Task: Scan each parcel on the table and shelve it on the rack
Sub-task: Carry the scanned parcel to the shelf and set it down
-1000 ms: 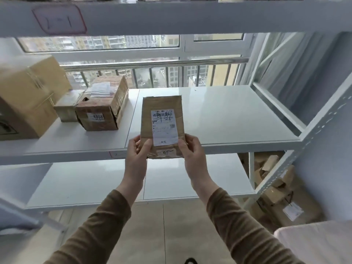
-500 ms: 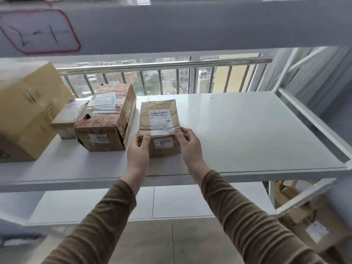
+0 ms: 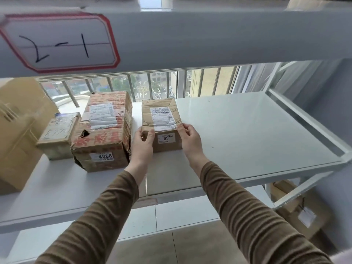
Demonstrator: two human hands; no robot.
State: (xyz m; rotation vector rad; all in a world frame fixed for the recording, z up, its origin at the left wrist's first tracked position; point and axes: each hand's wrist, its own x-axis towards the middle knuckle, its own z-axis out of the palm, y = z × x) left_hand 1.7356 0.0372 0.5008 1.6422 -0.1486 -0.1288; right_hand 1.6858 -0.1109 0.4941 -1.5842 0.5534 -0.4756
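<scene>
A small brown cardboard parcel [image 3: 162,119] with a white shipping label on top and a number sticker on its front lies flat on the white rack shelf [image 3: 247,134]. My left hand [image 3: 143,143] grips its near left corner, thumb on top. My right hand [image 3: 189,137] holds its near right corner, fingers curled over the top edge. The parcel sits just right of a red-printed box [image 3: 106,130] marked 4068.
Left of the red-printed box are a small flat parcel [image 3: 57,134] and a big tan carton [image 3: 17,130]. The beam above carries a label reading 2-1 [image 3: 59,42]. A lower shelf [image 3: 181,212] and floor boxes [image 3: 301,212] lie below; the rack frame [image 3: 308,122] bounds the right.
The parcel went from held up at the shelf's front edge to lying flat deeper on the shelf beside the 4068 box. Both hands followed it forward and still hold its near corners.
</scene>
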